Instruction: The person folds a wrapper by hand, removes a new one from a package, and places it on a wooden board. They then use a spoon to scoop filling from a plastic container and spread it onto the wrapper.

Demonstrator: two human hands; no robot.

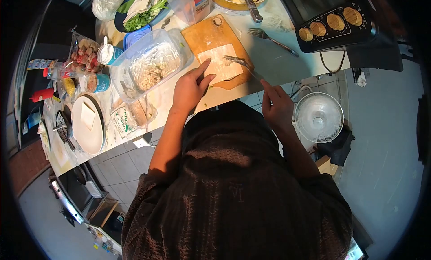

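Orange-brown wood, the cutting board [195, 34], lay under a pale square sheet [230, 72]; the left hand [191, 90] rested on the sheet, thumb and forefinger spread. The right hand [277, 105] gripped a thin utensil [256, 74], its loaded end over the sheet. Beside the board sat a clear tub [120, 86] of shredded food.
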